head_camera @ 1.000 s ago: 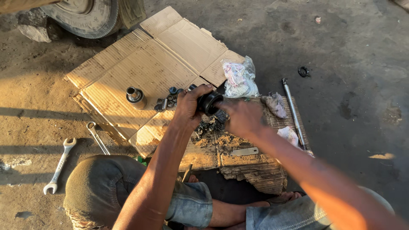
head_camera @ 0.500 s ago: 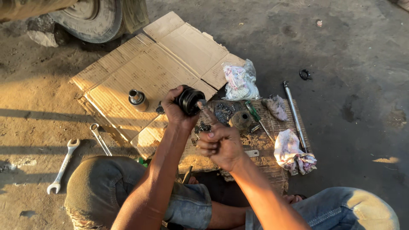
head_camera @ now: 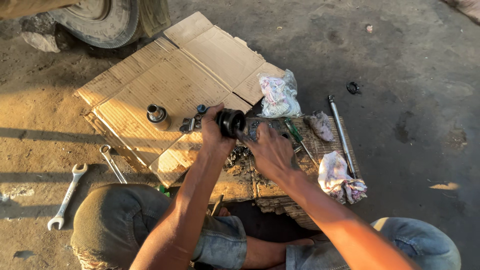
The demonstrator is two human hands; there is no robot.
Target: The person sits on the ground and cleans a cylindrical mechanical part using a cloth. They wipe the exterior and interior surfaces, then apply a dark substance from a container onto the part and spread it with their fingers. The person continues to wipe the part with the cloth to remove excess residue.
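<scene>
I am gripping a black round part in my left hand above the cardboard, while my right hand is touching it with loosely curled fingers.

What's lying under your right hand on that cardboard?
Under the right hand lie dark greasy debris and small metal parts on the cardboard. What sits directly beneath the palm is covered.

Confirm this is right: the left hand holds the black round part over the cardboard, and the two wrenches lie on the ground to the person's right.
Not quite. The head view shows the two wrenches lying to the person's left. The left hand does hold the black round part over the cardboard.
</scene>
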